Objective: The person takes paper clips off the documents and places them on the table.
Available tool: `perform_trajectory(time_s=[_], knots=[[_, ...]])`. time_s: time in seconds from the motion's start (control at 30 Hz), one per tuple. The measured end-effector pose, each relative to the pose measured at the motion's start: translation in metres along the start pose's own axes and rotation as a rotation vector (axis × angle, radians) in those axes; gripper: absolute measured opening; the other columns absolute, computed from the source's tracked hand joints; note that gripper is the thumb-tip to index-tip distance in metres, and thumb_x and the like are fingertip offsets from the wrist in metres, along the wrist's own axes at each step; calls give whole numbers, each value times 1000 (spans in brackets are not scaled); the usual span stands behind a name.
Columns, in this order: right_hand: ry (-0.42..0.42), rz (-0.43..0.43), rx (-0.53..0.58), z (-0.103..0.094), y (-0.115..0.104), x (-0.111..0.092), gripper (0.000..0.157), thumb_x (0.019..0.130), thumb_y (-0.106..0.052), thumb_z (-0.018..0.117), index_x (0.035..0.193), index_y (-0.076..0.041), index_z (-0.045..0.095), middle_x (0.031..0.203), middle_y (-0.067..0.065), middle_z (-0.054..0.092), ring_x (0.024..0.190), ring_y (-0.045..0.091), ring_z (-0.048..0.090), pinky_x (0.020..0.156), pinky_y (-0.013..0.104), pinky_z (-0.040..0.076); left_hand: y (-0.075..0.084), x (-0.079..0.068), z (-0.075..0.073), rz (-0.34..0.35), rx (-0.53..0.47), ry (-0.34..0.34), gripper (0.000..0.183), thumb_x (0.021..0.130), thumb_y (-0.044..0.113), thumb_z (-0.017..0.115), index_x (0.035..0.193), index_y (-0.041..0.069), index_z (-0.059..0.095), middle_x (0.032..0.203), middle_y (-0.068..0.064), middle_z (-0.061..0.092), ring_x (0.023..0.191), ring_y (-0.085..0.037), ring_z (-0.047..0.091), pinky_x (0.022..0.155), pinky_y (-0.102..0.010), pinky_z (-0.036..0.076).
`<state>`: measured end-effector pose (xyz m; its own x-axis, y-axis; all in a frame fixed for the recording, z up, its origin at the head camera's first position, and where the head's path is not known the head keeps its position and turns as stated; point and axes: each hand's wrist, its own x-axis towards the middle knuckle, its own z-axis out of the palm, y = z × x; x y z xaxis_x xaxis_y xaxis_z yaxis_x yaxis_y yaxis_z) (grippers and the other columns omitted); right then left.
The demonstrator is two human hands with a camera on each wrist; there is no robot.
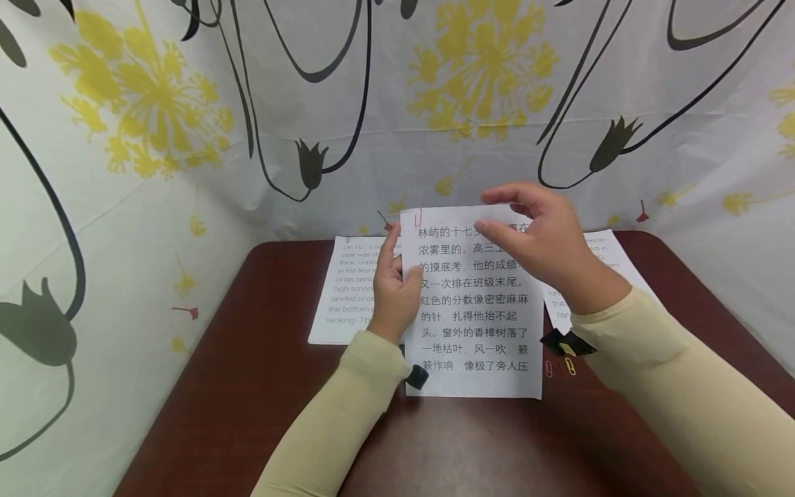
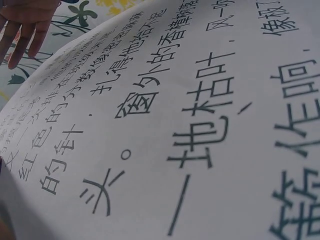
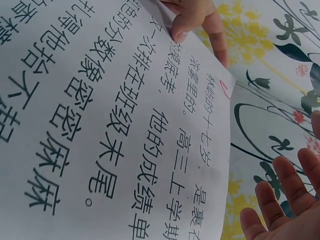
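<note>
A printed sheet of paper (image 1: 473,384) with large Chinese characters stands upright in front of me. My left hand (image 1: 395,297) holds it by the left edge, thumb (image 3: 184,30) on the printed face and fingers behind. A red paper clip (image 1: 418,218) sits on the sheet's top left corner. My right hand (image 1: 548,241) is beside the upper right corner, its thumb and fingers spread apart and overlapping the top lines in the head view. In the right wrist view, a gap shows between its fingers (image 3: 295,187) and the sheet's edge.
English-printed pages lie on the dark red table (image 1: 261,386), one pile (image 1: 326,324) at left and another page (image 1: 611,252) at right, partly hidden. A red clip (image 1: 548,369) and a yellow clip (image 1: 571,366) lie near my right wrist. A flowered curtain (image 1: 397,103) hangs behind.
</note>
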<state>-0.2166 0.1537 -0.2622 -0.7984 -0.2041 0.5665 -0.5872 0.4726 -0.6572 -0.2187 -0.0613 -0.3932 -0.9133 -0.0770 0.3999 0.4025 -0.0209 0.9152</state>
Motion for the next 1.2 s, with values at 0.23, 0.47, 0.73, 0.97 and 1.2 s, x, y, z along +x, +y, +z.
perform_trajectory(time_s=[0.23, 0.47, 0.73, 0.97, 1.2], knots=[[-27, 17, 4, 7, -1, 3, 36, 91, -18, 83, 125, -7, 75, 128, 12, 72, 125, 25, 61, 114, 51, 43, 1, -1, 1, -1, -7, -18, 83, 103, 1, 52, 164, 52, 24, 109, -10, 76, 71, -24, 77, 56, -35, 62], [-47, 36, -13, 14, -1, 6, 36, 92, -18, 83, 126, -8, 75, 131, 12, 71, 134, 28, 58, 117, 54, 41, 2, -1, 0, -8, -5, -22, 84, 104, 3, 52, 160, 59, 25, 111, -9, 77, 73, -24, 78, 58, -36, 63], [-71, -10, -57, 24, 1, 14, 40, 92, -20, 84, 128, -7, 73, 133, 10, 70, 135, 28, 59, 117, 51, 42, -3, 0, -2, 5, -9, -29, 84, 104, 1, 51, 162, 55, 24, 112, -9, 77, 75, -25, 78, 58, -37, 64], [-87, -53, -97, 32, 3, 18, 40, 91, -20, 83, 128, -7, 73, 133, 12, 70, 133, 32, 58, 117, 53, 41, -3, 1, -1, 30, -21, -30, 85, 103, -1, 51, 162, 54, 25, 113, -12, 77, 77, -25, 79, 58, -33, 63], [-99, -98, -158, 41, 5, 24, 44, 89, -21, 86, 129, -6, 73, 133, 14, 71, 131, 34, 58, 114, 52, 43, -2, 1, -1, 34, -23, -23, 85, 103, -1, 52, 163, 52, 26, 114, -12, 77, 76, -23, 78, 56, -31, 61]])
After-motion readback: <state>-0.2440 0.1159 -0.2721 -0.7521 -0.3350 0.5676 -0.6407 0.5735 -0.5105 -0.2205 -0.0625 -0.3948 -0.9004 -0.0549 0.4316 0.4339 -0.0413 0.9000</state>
